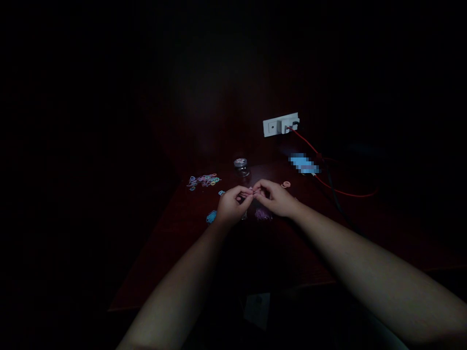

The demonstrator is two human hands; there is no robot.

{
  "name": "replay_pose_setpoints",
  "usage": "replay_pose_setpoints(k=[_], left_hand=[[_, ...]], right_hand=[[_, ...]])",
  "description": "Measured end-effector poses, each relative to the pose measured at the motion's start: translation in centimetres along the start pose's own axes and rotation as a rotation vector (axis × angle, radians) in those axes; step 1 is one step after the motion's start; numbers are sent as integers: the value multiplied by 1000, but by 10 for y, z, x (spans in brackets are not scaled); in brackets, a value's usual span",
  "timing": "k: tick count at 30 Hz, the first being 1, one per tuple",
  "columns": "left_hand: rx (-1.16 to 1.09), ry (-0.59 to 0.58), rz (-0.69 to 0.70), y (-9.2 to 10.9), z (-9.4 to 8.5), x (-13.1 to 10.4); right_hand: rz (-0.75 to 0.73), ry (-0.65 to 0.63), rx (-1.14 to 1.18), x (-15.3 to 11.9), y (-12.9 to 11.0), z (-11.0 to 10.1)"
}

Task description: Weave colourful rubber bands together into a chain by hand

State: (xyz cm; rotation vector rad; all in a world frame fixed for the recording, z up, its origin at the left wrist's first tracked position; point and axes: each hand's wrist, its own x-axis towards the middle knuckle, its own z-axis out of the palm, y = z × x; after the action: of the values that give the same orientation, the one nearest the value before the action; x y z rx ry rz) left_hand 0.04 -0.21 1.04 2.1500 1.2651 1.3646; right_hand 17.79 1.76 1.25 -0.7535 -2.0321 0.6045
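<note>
My left hand (232, 204) and my right hand (275, 197) meet over the dark red table, thumbs and fingers closed in a pinch. Between their fingertips is a small, thin pinkish hair band (252, 191), mostly hidden by the fingers. A heap of blue bands (211, 217) lies beside my left wrist. Below my right hand there is a purple heap of bands (262, 214). Peach-coloured bands (286, 184) lie just beyond my right hand, and a light blue band (221, 193) lies by my left knuckles.
A small clear jar with a lid (241, 165) stands behind my hands. Mixed coloured bands (204, 181) are spread at the back left. On the right are a blurred-out phone (303, 164), a red cable (333, 191) and a wall socket (272, 127). The surroundings are very dark.
</note>
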Motion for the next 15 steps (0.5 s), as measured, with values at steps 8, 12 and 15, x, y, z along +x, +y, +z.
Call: replay_pose_setpoints(k=[8, 12, 15], left_hand=[[-27, -4, 6, -1, 0, 0], [-12, 9, -10, 1, -1, 0], [-1, 10, -21, 3, -1, 0]], right_hand=[[1, 75, -18, 1, -1, -2], [13, 102, -16, 1, 0, -3], [-3, 117, -26, 2, 3, -3]])
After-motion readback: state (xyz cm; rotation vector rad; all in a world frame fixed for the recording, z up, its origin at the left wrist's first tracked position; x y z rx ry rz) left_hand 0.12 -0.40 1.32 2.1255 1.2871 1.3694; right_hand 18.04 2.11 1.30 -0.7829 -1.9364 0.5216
